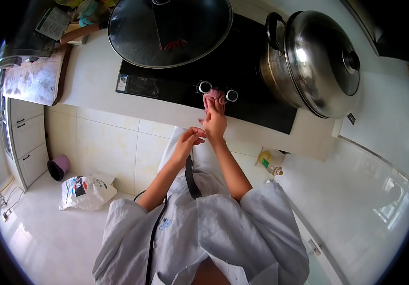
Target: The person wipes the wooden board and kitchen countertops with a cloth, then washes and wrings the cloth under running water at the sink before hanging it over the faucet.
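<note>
1. Right hand [215,124]: fingers together, holding a bunched pink cloth [217,95] near the cooktop's [185,90] front edge, between left knob [205,87] and right knob [232,96].
2. Left hand [191,139]: half-curled, apparently empty, beside right wrist.
3. Hazard: sideways wiping could turn either knob.

Cooktop [180,83], clock centred on the cloth [210,97] (under the right hand [215,122], between two knobs [232,95]): lidded pan [190,28], 11 o'clock; lidded pot [304,61], between 2 and 3. Beyond: board [33,80], 9; bag [88,192], on floor [38,223], 8; left hand [191,138], 7; bottle [267,159], 5.
</note>
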`<state>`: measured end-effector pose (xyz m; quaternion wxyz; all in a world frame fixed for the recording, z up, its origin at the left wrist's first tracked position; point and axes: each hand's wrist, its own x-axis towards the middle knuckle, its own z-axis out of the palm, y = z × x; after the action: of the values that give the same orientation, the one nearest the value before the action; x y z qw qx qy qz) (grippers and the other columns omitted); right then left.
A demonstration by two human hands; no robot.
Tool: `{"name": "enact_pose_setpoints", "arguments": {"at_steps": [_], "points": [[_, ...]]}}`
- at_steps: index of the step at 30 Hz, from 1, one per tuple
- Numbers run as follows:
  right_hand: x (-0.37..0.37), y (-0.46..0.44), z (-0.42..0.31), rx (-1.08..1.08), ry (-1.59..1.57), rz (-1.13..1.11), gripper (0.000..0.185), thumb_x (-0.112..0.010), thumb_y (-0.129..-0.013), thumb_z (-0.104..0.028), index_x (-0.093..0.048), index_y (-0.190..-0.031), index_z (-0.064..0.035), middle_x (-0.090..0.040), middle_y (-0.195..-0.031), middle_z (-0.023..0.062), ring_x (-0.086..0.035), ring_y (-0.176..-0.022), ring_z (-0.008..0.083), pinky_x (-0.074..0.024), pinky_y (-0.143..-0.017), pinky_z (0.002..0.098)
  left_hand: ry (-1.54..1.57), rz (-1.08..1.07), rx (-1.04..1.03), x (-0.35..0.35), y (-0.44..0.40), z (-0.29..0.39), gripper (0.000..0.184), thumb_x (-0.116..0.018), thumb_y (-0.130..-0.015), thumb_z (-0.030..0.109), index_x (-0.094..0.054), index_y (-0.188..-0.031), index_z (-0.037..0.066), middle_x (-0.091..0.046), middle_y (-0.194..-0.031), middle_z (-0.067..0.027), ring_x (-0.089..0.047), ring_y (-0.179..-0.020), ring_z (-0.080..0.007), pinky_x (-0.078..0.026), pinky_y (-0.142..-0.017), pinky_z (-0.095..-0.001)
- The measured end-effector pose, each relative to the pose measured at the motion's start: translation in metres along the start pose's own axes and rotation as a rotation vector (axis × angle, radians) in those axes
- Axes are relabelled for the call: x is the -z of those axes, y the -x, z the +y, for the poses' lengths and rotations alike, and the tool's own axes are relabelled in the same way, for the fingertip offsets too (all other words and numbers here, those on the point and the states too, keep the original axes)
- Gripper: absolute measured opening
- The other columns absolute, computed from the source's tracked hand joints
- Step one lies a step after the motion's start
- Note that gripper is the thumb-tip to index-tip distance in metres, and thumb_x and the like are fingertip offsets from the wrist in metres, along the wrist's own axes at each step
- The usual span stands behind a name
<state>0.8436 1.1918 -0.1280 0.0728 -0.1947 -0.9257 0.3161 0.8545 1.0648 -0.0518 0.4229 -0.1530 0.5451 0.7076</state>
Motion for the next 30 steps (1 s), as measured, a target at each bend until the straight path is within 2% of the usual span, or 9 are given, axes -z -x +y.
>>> {"name": "enact_pose_setpoints", "arguments": {"at_steps": [3, 7, 15, 16, 19, 21, 25, 27, 30], "points": [[0.028, -0.023, -0.022, -0.528, -0.548, -0.200, 0.040, -0.048, -0.080, 0.000, -0.052, -0.119, -0.0049, -0.044, -0.130, 0.0157, -0.043, -0.118, 0.0329, -0.0395, -0.092, 0.0373, -0.014, 0.023, 0.013, 0.004, 0.003, 0.004, 0.017, -0.042, -0.089, 0.015, -0.055, -0.095, 0.007, -0.060, -0.093, -0.0034, -0.055, -0.084, -0.0104, -0.040, -0.082, -0.0246], [-0.017, -0.042, -0.015, -0.285, -0.411, 0.141, 0.044, -0.046, -0.084, -0.006, -0.042, -0.127, -0.0027, -0.039, -0.132, 0.0211, -0.041, -0.120, 0.0330, -0.0328, -0.099, 0.0327, 0.009, 0.039, 0.017, 0.012, 0.004, 0.000, 0.017, -0.043, -0.089, 0.015, -0.056, -0.095, 0.007, -0.060, -0.093, -0.0036, -0.055, -0.084, -0.0106, -0.040, -0.082, -0.0246], [-0.028, -0.174, 0.019, -0.043, 0.166, -0.056, 0.056, -0.043, -0.081, -0.004, -0.030, -0.135, -0.0115, -0.005, -0.146, 0.0163, -0.020, -0.131, 0.0340, -0.0232, -0.105, 0.0401, 0.055, 0.172, -0.008, 0.028, 0.020, 0.002, 0.018, -0.042, -0.090, 0.015, -0.055, -0.097, 0.005, -0.061, -0.093, -0.0046, -0.055, -0.083, -0.0117, -0.041, -0.081, -0.0257], [-0.014, -0.183, 0.006, 0.072, 0.170, -0.165, 0.053, -0.045, -0.078, -0.005, -0.034, -0.129, -0.0128, -0.030, -0.138, 0.0166, -0.021, -0.128, 0.0388, -0.0256, -0.102, 0.0409, 0.059, 0.180, -0.005, 0.029, 0.022, 0.000, 0.018, -0.042, -0.090, 0.015, -0.055, -0.097, 0.005, -0.061, -0.093, -0.0046, -0.055, -0.083, -0.0117, -0.041, -0.081, -0.0257], [-0.071, -0.141, -0.026, 0.275, 0.113, 0.190, 0.050, -0.048, -0.070, 0.003, -0.046, -0.119, -0.0016, -0.030, -0.135, 0.0260, -0.021, -0.128, 0.0439, -0.0136, -0.106, 0.0493, 0.104, 0.234, -0.060, 0.023, 0.023, -0.006, 0.017, -0.043, -0.089, 0.016, -0.054, -0.096, 0.006, -0.060, -0.094, -0.0050, -0.055, -0.083, -0.0110, -0.041, -0.081, -0.0249], [-0.058, -0.092, -0.058, 0.216, 0.071, -0.220, 0.056, -0.048, -0.076, -0.002, -0.041, -0.130, -0.0164, -0.026, -0.139, 0.0210, -0.018, -0.128, 0.0473, -0.0220, -0.105, 0.0480, 0.108, 0.255, -0.035, 0.016, 0.019, -0.009, 0.016, -0.043, -0.089, 0.016, -0.054, -0.096, 0.006, -0.060, -0.094, -0.0051, -0.054, -0.082, -0.0108, -0.041, -0.081, -0.0249], [-0.045, -0.124, -0.029, 0.255, -0.021, -0.382, 0.040, -0.054, -0.077, -0.009, -0.053, -0.116, -0.0185, -0.046, -0.126, 0.0147, -0.042, -0.115, 0.0386, -0.0335, -0.098, 0.0444, 0.113, 0.217, -0.054, -0.005, 0.014, -0.006, 0.016, -0.044, -0.089, 0.016, -0.054, -0.096, 0.006, -0.060, -0.094, -0.0052, -0.054, -0.082, -0.0106, -0.041, -0.082, -0.0249], [0.004, -0.159, -0.026, 0.037, 0.165, -0.495, 0.028, -0.047, -0.086, -0.031, -0.059, -0.101, -0.0102, -0.063, -0.090, 0.0161, -0.059, -0.090, 0.0338, -0.0471, -0.079, 0.0411, 0.092, 0.191, -0.089, -0.011, 0.019, -0.006, 0.018, -0.042, -0.089, 0.015, -0.054, -0.098, 0.005, -0.061, -0.094, -0.0051, -0.056, -0.083, -0.0111, -0.041, -0.081, -0.0255], [0.019, -0.180, 0.044, 0.074, 0.269, -0.189, 0.051, -0.057, -0.076, -0.013, -0.044, -0.125, -0.0121, -0.048, -0.124, 0.0149, -0.047, -0.112, 0.0317, -0.0437, -0.086, 0.0413, 0.127, 0.257, -0.069, -0.010, 0.025, -0.016, 0.018, -0.042, -0.088, 0.015, -0.054, -0.099, 0.006, -0.061, -0.094, -0.0045, -0.055, -0.083, -0.0110, -0.040, -0.081, -0.0253]]}}
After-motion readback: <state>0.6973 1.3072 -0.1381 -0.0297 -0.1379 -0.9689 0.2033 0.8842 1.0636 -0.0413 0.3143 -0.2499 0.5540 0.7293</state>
